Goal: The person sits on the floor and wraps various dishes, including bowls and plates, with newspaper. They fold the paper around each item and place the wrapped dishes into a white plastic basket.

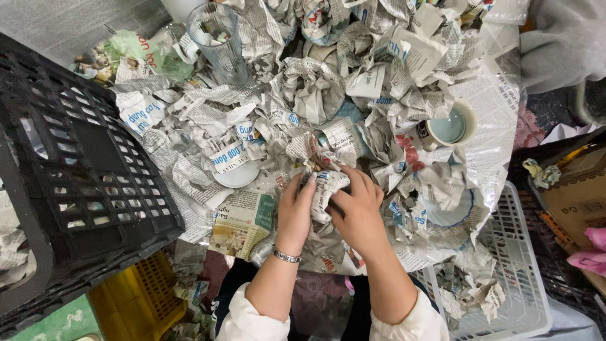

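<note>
bundle: newspaper-wrapped bundle (325,189), sits between both hands at centre of the pile, just in front of the person's body
left hand: left hand (295,211) clasps the bundle's left side, fingers curled up onto the paper; silver bracelet (286,256) on that wrist
right hand: right hand (358,211) clasps the bundle's right side, fingers bent over the top, touching the paper
contents: hidden by the wrapping, cannot tell what is inside
pile: crumpled newspaper (315,95) covers the whole work surface, too many sheets to count
glass: 1 clear drinking glass (218,41), upright, far left of the pile, well apart from the hands
cup: 1 white cup (449,125), pale blue inside, to the right and beyond the hands, paper packed round it
dishes: 1 white dish (237,177) just left of the bundle, half under paper; 1 white bowl with blue rim (449,213) just right of the right hand, mostly covered
crates: 1 black plastic crate (76,183) on the left, 1 white basket (512,265) lower right with paper scraps inside, 1 yellow crate (136,303) below the black one
</note>
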